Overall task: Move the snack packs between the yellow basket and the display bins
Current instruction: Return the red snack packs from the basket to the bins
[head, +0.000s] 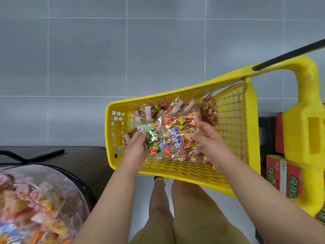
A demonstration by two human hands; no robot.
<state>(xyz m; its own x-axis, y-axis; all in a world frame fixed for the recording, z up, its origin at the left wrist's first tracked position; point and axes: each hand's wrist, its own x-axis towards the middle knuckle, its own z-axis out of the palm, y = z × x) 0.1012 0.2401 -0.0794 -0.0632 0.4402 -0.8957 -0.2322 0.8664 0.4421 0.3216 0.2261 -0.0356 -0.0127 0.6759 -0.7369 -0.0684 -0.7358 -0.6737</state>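
Left hand: over yellow basket, fingers curled, gripping green snack pack.
Right hand: beside it, fingers curled, holding red snack pack.
Other packs: inside basket.

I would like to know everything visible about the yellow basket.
The yellow basket looks like plastic, with lattice walls and a solid rim. It sits skewed before the person's legs, over grey floor tiles. At its right end rises a yellow handle frame with a black bar. Snack packs lie inside; the left hand and right hand reach in, holding some.
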